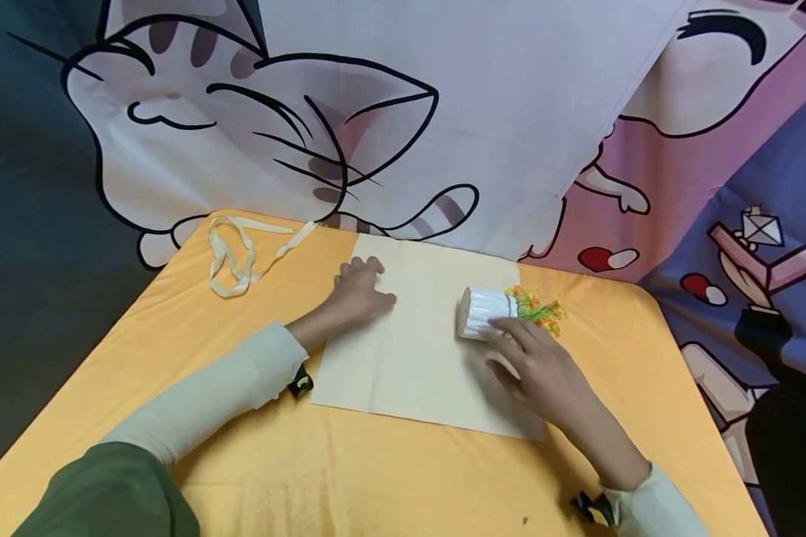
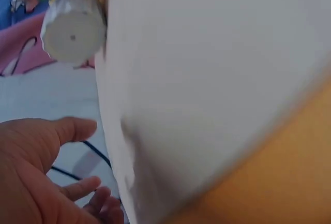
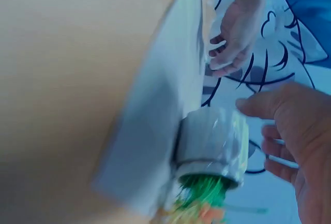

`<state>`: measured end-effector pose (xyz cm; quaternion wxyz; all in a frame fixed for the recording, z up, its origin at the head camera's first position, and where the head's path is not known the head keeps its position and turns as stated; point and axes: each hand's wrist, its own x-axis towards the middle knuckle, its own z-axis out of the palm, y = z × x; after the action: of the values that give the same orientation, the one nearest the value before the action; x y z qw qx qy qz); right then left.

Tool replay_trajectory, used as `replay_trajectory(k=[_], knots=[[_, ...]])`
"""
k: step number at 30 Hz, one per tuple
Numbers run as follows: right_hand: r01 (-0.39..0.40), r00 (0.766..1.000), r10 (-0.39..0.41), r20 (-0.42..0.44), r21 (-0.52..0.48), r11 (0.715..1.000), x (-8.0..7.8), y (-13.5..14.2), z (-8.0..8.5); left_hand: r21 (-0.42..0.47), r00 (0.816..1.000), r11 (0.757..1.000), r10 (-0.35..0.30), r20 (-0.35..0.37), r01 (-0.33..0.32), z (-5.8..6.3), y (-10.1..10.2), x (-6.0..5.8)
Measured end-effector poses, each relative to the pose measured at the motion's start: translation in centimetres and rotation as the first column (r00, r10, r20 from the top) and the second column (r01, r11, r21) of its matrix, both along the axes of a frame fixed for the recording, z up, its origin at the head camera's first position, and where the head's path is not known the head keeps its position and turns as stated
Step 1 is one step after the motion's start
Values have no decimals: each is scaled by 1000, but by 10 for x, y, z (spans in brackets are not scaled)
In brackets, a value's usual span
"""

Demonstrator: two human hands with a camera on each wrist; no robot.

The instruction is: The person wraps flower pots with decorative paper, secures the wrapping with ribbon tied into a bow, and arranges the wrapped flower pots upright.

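Note:
A small white flowerpot (image 1: 487,313) with artificial yellow and orange flowers (image 1: 539,310) lies on its side upon a cream sheet of paper (image 1: 410,373). Its round base (image 2: 73,36) faces left, toward the left hand. Beside the pot, the right hand (image 1: 533,365) has loosely bent fingers, and their tips overlap the pot's near side in the head view. In the right wrist view a gap shows between the thumb and the pot (image 3: 212,138). The left hand (image 1: 359,293) is over the sheet's left edge, fingers spread and holding nothing.
A pale ribbon (image 1: 231,280) lies in loops at the back left of the yellow tablecloth (image 1: 262,462). Behind the table hangs a cartoon cat curtain (image 1: 510,112), close to the sheet's far edge. Dark straps (image 1: 301,382) are on both wrists.

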<state>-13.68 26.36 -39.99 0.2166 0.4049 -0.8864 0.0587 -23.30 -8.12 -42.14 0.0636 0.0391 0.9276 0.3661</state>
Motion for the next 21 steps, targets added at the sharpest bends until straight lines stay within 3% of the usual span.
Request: replay_trajectory(k=[5, 9, 13, 16, 19, 21], knots=[[159, 987, -158, -21, 165, 973, -23, -18, 10, -78, 997, 994, 68, -43, -71, -4, -21, 1], [245, 964, -264, 41, 255, 935, -33, -23, 15, -118, 992, 986, 122, 30, -117, -12, -34, -6], [261, 949, -298, 104, 273, 926, -43, -25, 17, -103, 985, 986, 141, 100, -131, -29, -48, -23], [247, 947, -292, 135, 275, 929, -49, -27, 17, -65, 978, 989, 139, 157, -130, -34, -54, -31], [231, 948, -280, 152, 275, 933, -52, -27, 18, -2, 960, 987, 155, 232, -159, -35, -59, -35], [222, 950, -272, 156, 278, 935, -54, -28, 19, 72, 946, 979, 164, 280, -191, -29, -61, -33]])
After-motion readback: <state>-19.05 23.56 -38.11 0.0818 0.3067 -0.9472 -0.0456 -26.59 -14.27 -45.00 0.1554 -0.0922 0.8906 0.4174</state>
